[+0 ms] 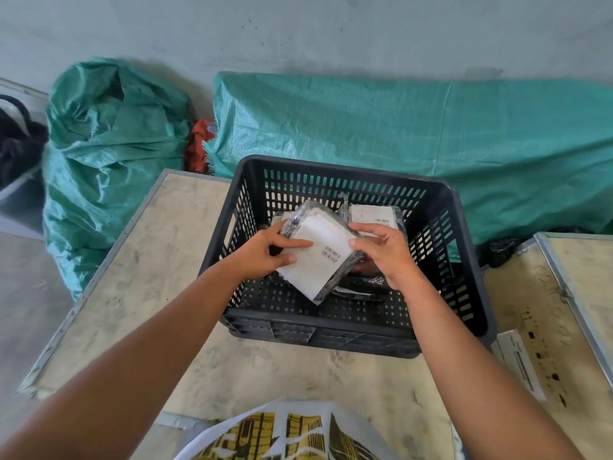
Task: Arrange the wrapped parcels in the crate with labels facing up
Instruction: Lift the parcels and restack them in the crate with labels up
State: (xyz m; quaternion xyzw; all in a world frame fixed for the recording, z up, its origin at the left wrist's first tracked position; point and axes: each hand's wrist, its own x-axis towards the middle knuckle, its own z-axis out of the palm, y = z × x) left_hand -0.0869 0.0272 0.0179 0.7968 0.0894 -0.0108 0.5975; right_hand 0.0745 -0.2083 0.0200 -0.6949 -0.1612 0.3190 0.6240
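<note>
Both hands, the left hand and right hand, are gripping a clear-wrapped white-labelled parcel by its edges, label upward, tilting it above the black slotted plastic crate floor, likely for laying flat.

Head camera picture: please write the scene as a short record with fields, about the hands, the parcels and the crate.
left hand: grips the left edge of the held parcel
right hand: grips its right edge
held parcel: above the crate, tilted, white label with barcode facing up
second parcel: lies in the crate at the back, label up
crate: black, slotted walls, on a worn table
behind: green sacks by the wall
</note>
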